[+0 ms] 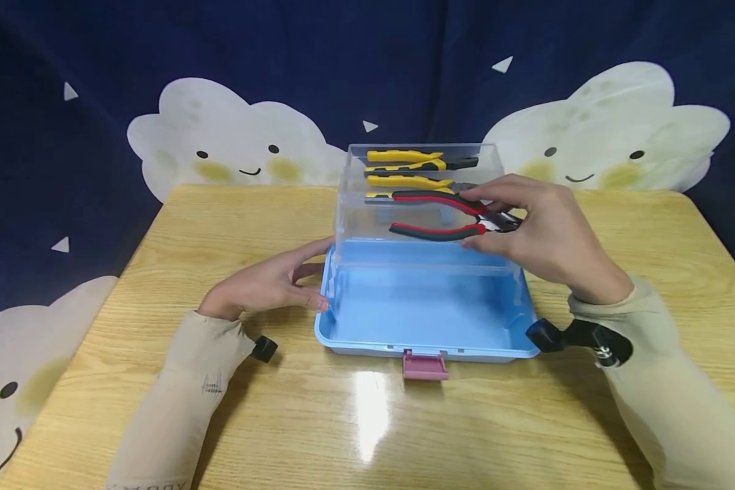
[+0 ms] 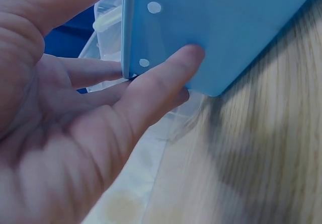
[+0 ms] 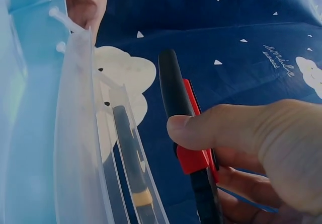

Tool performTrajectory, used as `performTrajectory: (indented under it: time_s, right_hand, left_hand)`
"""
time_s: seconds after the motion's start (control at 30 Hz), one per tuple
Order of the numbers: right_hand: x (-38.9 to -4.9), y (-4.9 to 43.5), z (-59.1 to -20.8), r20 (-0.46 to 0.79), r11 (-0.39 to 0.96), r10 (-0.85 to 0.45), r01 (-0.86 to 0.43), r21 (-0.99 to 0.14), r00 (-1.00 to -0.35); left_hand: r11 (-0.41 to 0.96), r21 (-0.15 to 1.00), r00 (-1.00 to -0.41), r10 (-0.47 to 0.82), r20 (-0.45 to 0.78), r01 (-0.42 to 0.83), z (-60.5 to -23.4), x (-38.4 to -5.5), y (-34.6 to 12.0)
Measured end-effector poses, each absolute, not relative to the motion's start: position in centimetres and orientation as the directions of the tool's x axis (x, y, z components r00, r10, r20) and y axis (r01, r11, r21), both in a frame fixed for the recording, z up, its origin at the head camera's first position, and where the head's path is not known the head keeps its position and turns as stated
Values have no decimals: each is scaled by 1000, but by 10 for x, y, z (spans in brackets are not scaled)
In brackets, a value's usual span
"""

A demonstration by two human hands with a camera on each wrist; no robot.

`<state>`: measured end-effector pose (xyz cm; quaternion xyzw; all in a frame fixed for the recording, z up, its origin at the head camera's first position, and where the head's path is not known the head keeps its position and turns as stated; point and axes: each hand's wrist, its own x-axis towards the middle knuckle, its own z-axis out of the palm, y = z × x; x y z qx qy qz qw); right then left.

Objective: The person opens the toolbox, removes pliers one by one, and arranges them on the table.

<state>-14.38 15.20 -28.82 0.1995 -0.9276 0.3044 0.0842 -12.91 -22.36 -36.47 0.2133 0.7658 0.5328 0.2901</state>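
Observation:
A light blue toolbox (image 1: 422,306) stands opened on the table, its clear trays (image 1: 431,255) raised at the back. My left hand (image 1: 275,279) touches the toolbox's left side with fingers spread; in the left wrist view, fingers (image 2: 161,83) rest against the blue wall. Above the lower clear tray, my right hand (image 1: 542,224) pinches black-and-red pliers (image 1: 437,233) near the pivot, handles pointing left. The thumb presses the pliers (image 3: 176,88) in the right wrist view. Yellow-and-black pliers (image 1: 404,157) lie in the upper tray, with another yellow-handled pair (image 1: 407,182) below them.
A pink latch (image 1: 425,366) hangs at the toolbox's front edge. The wooden table (image 1: 282,422) extends around the toolbox. Behind it hangs a dark blue cloth (image 1: 392,61) printed with white clouds and triangles.

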Motion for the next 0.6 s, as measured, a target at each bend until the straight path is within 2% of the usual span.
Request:
performTrajectory:
  time_s: [0.13,0.6]
  right_hand:
    - [-142,158,-289,264,741,-297,-396,-543,-918]
    - [-135,179,-294,351,739,-283,-436,-513,-893]
  left_hand:
    - [344,939,-743,631,-222,12,-365,-129,-223]
    - [304,953,-727,656,-203,8,-366,-130,-224]
